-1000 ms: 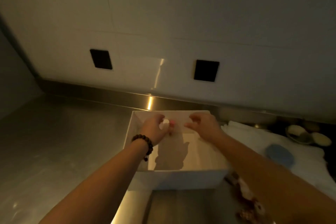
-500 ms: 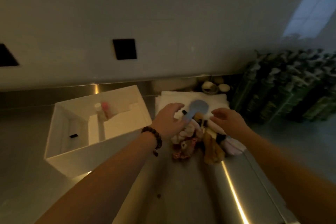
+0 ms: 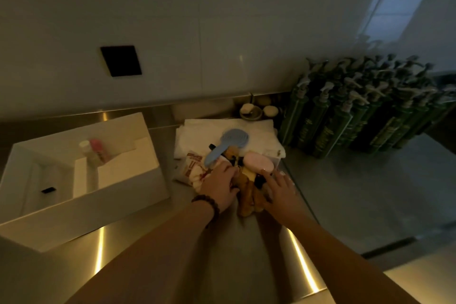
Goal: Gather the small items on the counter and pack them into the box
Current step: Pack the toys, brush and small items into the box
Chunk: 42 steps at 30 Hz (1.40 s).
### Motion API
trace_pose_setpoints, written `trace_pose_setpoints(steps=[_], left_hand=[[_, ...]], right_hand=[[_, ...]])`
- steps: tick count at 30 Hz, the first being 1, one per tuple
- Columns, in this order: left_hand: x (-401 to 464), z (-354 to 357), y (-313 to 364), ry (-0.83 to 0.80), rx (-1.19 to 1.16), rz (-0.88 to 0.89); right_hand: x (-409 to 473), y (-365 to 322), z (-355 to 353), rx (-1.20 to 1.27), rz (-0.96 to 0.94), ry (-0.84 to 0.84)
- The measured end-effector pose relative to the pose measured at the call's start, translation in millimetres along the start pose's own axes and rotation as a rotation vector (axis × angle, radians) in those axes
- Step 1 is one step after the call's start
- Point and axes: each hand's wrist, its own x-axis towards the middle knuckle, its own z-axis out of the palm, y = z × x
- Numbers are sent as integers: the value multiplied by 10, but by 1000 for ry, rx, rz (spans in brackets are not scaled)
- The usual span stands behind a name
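A white open box (image 3: 128, 195) stands on the steel counter at the left, with a small white-capped bottle (image 3: 85, 147) and a pink bottle (image 3: 97, 147) upright inside. To its right lies a heap of small items: a blue hairbrush (image 3: 225, 144), a pink oval case (image 3: 257, 164), a red-and-white packet (image 3: 191, 164) and brown pieces (image 3: 246, 195). My left hand (image 3: 218, 186) rests on the heap's left side with its fingertips among the items. My right hand (image 3: 280, 189) lies on the right side, fingers spread, one touching the pink case.
A folded white towel (image 3: 261, 131) lies under the heap. Behind it sit a small dish with soap (image 3: 250, 111) and a round piece (image 3: 270, 111). Several dark green pump bottles (image 3: 345, 111) crowd the right. A black socket (image 3: 121, 60) is on the wall.
My hands left the box, where the two small bottles now stand, and moved right to the heap. Both hands have come down onto the items.
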Motion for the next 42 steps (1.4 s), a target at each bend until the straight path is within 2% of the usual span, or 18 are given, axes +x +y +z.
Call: trace_pose_setpoints(steps=[7, 13, 19, 25, 29, 36, 42], left_hand=[[23, 91, -26, 46, -76, -108], [46, -222, 56, 165, -209, -43], [28, -1006, 30, 351, -350, 6], [-298, -1771, -558, 560, -353, -108], [-580, -2021, -1110, 630, -332, -217], [-475, -2134, -1972, 492, -339, -462], [-210, -2092, -2453, 398, -113, -451]], right_hand=[[7, 98, -19, 103, -29, 105], [41, -27, -186, 203, -96, 235], [355, -807, -512, 301, -251, 346], [642, -1783, -455, 325, -471, 297], [772, -2317, -281, 356, -568, 228], [1109, -2900, -19, 349, -610, 157], [1383, -3047, 123, 337, -655, 185]])
